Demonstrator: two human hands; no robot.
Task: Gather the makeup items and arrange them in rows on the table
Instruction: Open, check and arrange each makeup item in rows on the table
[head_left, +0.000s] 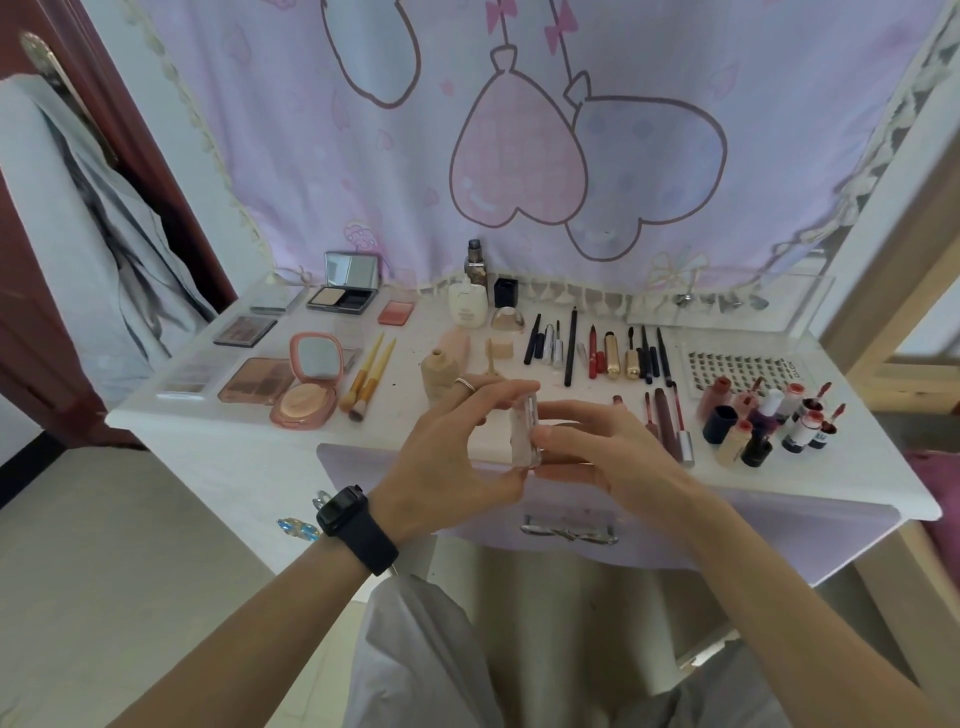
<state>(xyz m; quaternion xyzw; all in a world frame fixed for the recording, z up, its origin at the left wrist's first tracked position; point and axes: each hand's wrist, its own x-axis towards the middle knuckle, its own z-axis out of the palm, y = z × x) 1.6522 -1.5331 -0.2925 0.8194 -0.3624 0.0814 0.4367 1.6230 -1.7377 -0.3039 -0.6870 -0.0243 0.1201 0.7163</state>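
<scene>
So the clear bottle (524, 431) (bottle is my best guess, it's see-through and blocky) is held up over the front edge of the counter (234, 431), not set down yet. Both hands are on it. The left hand (452, 457) is curled round its left side, fingers over the top and thumb underneath, and the right hand (597, 457) pinches the right side with thumb and fingertips.

If it were me, I'd keep it upright and park it in the bare patch just behind the hands, lined up with the beige bottle (439, 371). That one looks uncapped, so I'd come in low and slow and not bump it. Clear plastic is slippery too, so I'd let go only once the base sits flat.

Around it, the palettes (254, 379) and brushes (366, 376) are off to the left, the pencils (602, 353) are lined up behind on the right, and the tints (758, 421) are bunched at the far right.

Container-wise, the pink compact (306, 395) is open with a powder pan showing. The black compact (343, 291) at the back is open too, pan inside. The clear tray (727, 306) back right has a few small bits in it, too tiny to tell what. The drawer (675, 525) is closed, so no clue what's in there.
</scene>
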